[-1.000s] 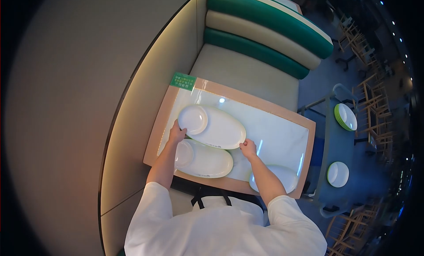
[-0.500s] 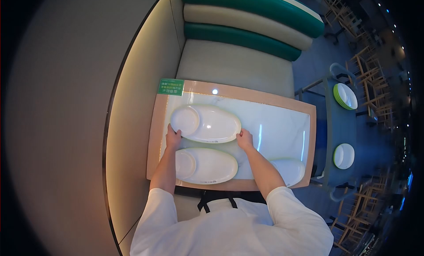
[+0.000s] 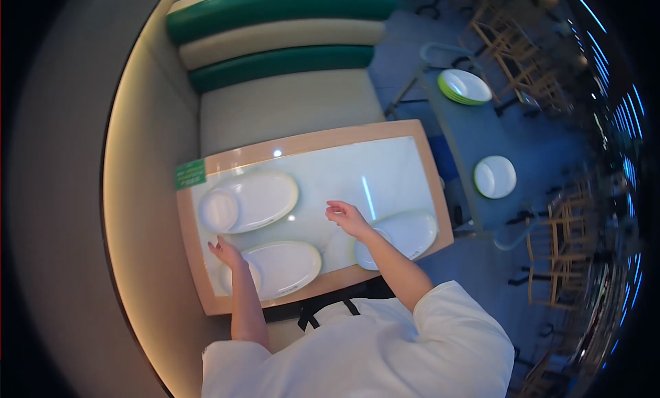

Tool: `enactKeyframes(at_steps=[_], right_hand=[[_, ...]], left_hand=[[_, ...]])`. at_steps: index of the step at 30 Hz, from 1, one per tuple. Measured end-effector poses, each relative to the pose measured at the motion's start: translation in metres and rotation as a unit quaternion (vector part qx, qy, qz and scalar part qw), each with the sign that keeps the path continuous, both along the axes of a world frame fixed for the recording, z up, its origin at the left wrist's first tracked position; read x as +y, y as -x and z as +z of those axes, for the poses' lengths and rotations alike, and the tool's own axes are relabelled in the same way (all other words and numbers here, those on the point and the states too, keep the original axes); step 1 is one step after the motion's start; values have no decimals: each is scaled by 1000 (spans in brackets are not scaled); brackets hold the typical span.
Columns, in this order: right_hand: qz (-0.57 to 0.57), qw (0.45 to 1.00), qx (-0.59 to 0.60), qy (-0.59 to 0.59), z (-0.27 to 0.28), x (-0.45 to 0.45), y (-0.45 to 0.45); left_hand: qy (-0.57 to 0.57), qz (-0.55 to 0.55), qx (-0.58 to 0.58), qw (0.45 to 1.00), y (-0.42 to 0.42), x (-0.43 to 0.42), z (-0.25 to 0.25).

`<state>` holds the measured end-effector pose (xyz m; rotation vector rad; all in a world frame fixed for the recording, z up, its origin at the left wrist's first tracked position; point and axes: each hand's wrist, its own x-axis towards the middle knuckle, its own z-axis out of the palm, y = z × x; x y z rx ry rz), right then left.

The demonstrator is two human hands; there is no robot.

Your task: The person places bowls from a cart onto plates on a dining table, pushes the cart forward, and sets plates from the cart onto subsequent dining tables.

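Note:
My left hand (image 3: 228, 252) is off the plates, fingers apart, between the far-left oval plate (image 3: 267, 197) and the near-left oval plate (image 3: 292, 266). Both plates are white with pale green rims and have a round section at their left end; whether that is a separate dish I cannot tell. My right hand (image 3: 348, 219) hovers over the middle of the table with loosely bent, parted fingers and nothing in them. Closest to it is a third oval plate (image 3: 411, 231) at the right, partly hidden by my forearm.
The wood-edged table (image 3: 323, 149) meets a wall on the left, where a green sign (image 3: 190, 174) lies at the corner. A padded bench (image 3: 289, 109) stands behind. To the right, a grey cart (image 3: 459, 140) carries stacked plates (image 3: 462, 89) and another white dish (image 3: 495, 177).
Both hands have let go of the far-left plate, which rests on the table. My right hand has moved away to the right. The view has turned toward the cart.

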<state>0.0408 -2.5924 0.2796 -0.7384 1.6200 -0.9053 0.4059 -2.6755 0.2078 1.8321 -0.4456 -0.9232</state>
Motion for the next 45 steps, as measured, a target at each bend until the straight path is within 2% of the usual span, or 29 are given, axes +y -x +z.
enactKeyframes(at_steps=[2, 3, 4, 6, 8, 11, 13, 16, 19, 21, 23, 25, 27, 28, 30, 31, 33, 37, 39, 45], right_hand=[[-19, 999, -36, 10, 28, 42, 41], [-49, 998, -30, 14, 34, 63, 66], [-95, 995, -13, 40, 40, 85, 94], [-191, 978, 19, 78, 59, 125, 145], [-292, 950, 52, 95, 77, 158, 200], [-381, 909, 71, 153, 69, 202, 301], [-441, 884, 76, 137, 80, 222, 361], [-496, 853, 89, 137, 66, 254, 461], [-554, 812, 109, 149, 19, 295, 540], [-605, 780, 131, 90, 22, 313, 579], [-597, 794, 101, 50, 29, 324, 606], [-579, 812, 64, 9, 31, 314, 611], [-598, 802, 6, 20, 31, 307, 598], [-596, 803, 6, 24, 24, 308, 597], [-568, 821, 43, -45, 18, 304, 604], [-564, 824, 46, -36, 20, 301, 610], [-480, 873, -79, -25, 14, 305, 610], [-441, 893, -87, 9, -1, 292, 612], [-500, 852, -138, 74, -5, 289, 609], [-456, 865, -160, 133, 26, 285, 570]], left_hand=[[38, -41, -2, 998, 51, 38, 26], [38, -105, 8, 994, 75, 59, 21], [36, -166, 15, 985, 100, 78, 19], [3, -297, 27, 954, 164, 118, 48], [34, -372, 65, 925, 219, 147, 50], [17, -420, 99, 902, 294, 168, 89], [26, -432, 93, 897, 345, 182, 117], [48, -458, 74, 885, 436, 202, 121], [-7, -537, 119, 835, 497, 237, 133], [-11, -555, 136, 821, 548, 258, 144], [14, -647, 107, 755, 586, 273, 154], [13, -639, 106, 762, 612, 283, 159], [-2, -650, 100, 754, 618, 291, 150], [1, -648, 100, 755, 619, 295, 146], [-30, -662, 89, 744, 625, 299, 149], [-36, -659, 92, 746, 624, 299, 152], [-35, -648, 100, 754, 619, 296, 153], [-49, -613, 120, 779, 603, 304, 157], [-57, -598, 122, 790, 594, 309, 157], [-67, -568, 177, 801, 576, 314, 152]])
